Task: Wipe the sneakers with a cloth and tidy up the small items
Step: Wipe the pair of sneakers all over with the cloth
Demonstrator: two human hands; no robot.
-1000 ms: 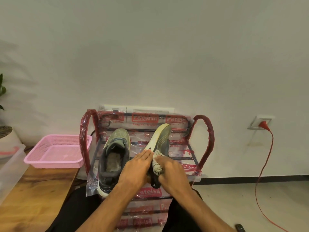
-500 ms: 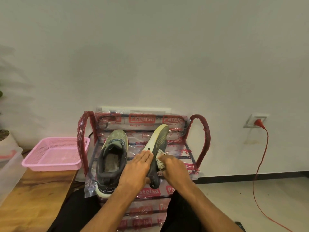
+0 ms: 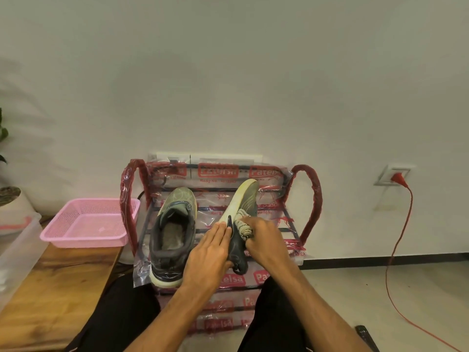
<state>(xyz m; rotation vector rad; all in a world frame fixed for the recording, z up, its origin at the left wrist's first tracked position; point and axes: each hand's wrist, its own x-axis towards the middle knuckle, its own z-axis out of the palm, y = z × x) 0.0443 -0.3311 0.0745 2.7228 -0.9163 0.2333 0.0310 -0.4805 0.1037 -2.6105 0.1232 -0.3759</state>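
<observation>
1. Plainly, the right hand [image 3: 264,240] was curled round a bunched cloth [image 3: 243,226], pressing it against the dark upper of a sneaker [image 3: 245,201] tipped on its side on the rack [image 3: 308,199].
2. The left hand [image 3: 210,252] lay with its fingers straight and flat along that sneaker's pale sole. It gripped nothing and seemed only to steady the shoe.
3. The tipped sneaker lay on the right half of the rack's top shelf, toe toward the rack's back. The cloth sat about mid-length on it, so I judged the wiping of this shoe under way, not finished.
4. A second sneaker [image 3: 172,229] stood upright on the rack's left half, and neither hand touched it. Whether it had been wiped could not be told, so it may remain to do.
5. A pink basket [image 3: 83,224] sat just left of the rack on a wooden bench [image 3: 58,288].
6. No small items could be made out for certain, so the tidying looked wholly ahead. A small dark thing [image 3: 365,336] lay on the floor to the rack's front right, too unclear to name.
</observation>
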